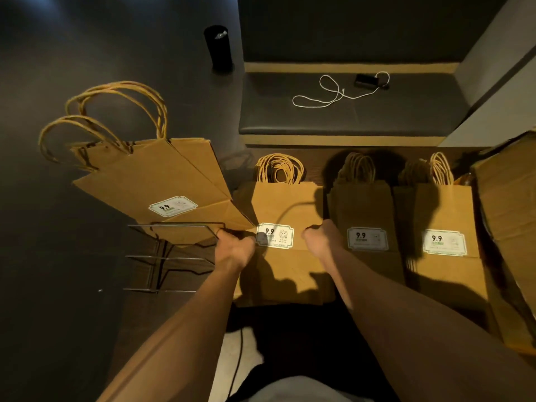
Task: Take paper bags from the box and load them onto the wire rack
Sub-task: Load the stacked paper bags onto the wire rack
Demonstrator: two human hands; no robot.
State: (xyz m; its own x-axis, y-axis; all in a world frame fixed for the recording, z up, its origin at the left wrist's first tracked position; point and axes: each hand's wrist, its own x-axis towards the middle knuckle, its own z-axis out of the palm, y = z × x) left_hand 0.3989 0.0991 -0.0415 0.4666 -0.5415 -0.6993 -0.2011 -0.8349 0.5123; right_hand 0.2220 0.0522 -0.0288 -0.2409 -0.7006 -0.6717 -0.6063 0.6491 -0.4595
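The left hand [235,248] is gripping the bottom corner of a fanned bundle of paper bags [162,181] that is leaning over the top of the wire rack [174,258]. The right hand [317,236] is curling its fingers over the edge of the middle stack of bags [285,204], standing in a row beside two more stacks, with the cardboard box [510,198] at far right. Judging by this, loading is under way; next the bundle needs squaring up and lowering between the wires
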